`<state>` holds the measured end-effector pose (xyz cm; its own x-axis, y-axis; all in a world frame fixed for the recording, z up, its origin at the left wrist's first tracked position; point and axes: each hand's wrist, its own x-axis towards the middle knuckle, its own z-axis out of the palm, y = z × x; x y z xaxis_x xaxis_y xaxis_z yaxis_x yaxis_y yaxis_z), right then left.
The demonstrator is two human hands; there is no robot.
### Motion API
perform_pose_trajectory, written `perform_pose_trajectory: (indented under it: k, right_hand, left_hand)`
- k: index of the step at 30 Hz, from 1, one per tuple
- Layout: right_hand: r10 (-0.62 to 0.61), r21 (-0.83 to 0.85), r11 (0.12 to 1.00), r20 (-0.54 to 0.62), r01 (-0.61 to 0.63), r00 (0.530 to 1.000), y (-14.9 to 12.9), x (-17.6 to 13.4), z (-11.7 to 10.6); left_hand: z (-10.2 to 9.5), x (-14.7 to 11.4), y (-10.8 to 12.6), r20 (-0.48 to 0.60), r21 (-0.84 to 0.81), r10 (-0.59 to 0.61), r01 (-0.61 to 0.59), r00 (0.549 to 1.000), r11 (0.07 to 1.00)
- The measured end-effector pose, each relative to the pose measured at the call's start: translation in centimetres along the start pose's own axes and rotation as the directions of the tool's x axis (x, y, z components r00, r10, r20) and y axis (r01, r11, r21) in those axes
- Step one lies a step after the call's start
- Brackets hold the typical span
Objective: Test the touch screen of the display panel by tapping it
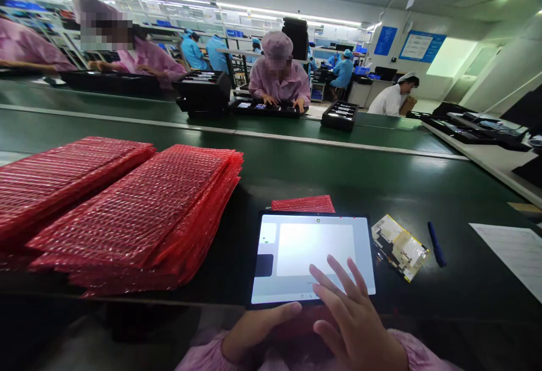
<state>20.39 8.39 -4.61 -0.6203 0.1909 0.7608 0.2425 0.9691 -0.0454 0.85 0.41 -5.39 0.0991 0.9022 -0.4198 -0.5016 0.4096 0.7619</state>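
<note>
1. The tablet (pixel 312 258) lies flat on the green bench (pixel 359 179) right ahead of you, long axis running left to right.
2. Your right hand (pixel 355 326) is spread wide, fingertips over the lower screen.
3. Your left hand (pixel 254 328) holds nothing, its thumb at the tablet's near edge.
</note>
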Motion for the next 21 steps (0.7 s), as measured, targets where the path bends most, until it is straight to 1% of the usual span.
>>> perform_pose_trajectory:
  k: [1, 3, 5, 7, 10, 12, 15, 17, 19, 21]
  right_hand:
    - [0.021, 0.016, 1.0, -0.023, -0.021, 0.999, -0.2, 0.4, 0.2]
    - [0.067, 0.041, 0.997, -0.054, -0.065, 0.996, -0.5, 0.9, 0.7]
    - [0.091, 0.048, 0.995, -0.053, -0.089, 0.994, -0.5, 1.0, 0.9]
    - [0.098, 0.048, 0.994, -0.045, -0.096, 0.994, -0.4, 0.9, 0.9]
    - [0.059, 0.034, 0.998, -0.033, -0.058, 0.998, 0.0, 0.4, 0.4]
    - [0.043, 0.034, 0.999, -0.072, -0.04, 0.997, 0.1, 0.0, 0.0]
    - [0.067, 0.051, 0.997, -0.157, -0.06, 0.985, 0.1, -0.5, -0.3]
    - [0.08, 0.061, 0.996, -0.173, -0.071, 0.982, 0.0, -0.8, -0.2]
    - [0.08, 0.069, 0.995, -0.172, -0.069, 0.982, -0.1, -0.9, 0.0]
    - [0.078, 0.083, 0.995, -0.172, -0.064, 0.982, -0.2, -0.9, 0.2]
  left_hand:
    - [0.0, -0.1, 0.1, -0.029, 0.049, -0.022, 0.023, 0.999, 0.999]
    - [-0.3, -0.2, 0.2, -0.055, 0.157, 0.003, 0.006, 0.998, 0.988]
    - [-0.5, 0.1, 0.3, -0.001, 0.223, 0.072, -0.07, 0.997, 0.972]
    - [-0.7, 0.4, 0.4, 0.059, 0.254, 0.101, -0.113, 0.993, 0.961]
    - [-0.6, 0.5, 0.6, 0.079, 0.272, 0.095, -0.113, 0.992, 0.956]
    - [-0.3, 0.3, 0.9, 0.088, 0.289, 0.092, -0.113, 0.992, 0.951]
    - [-0.1, 0.3, 1.3, 0.149, 0.298, 0.088, -0.129, 0.985, 0.946]
    - [-0.3, 0.4, 1.3, 0.189, 0.299, 0.073, -0.128, 0.979, 0.946]
    - [-0.7, 0.6, 1.1, 0.197, 0.329, 0.073, -0.136, 0.978, 0.935]
    - [-1.1, 0.7, 0.9, 0.155, 0.385, 0.086, -0.141, 0.984, 0.912]
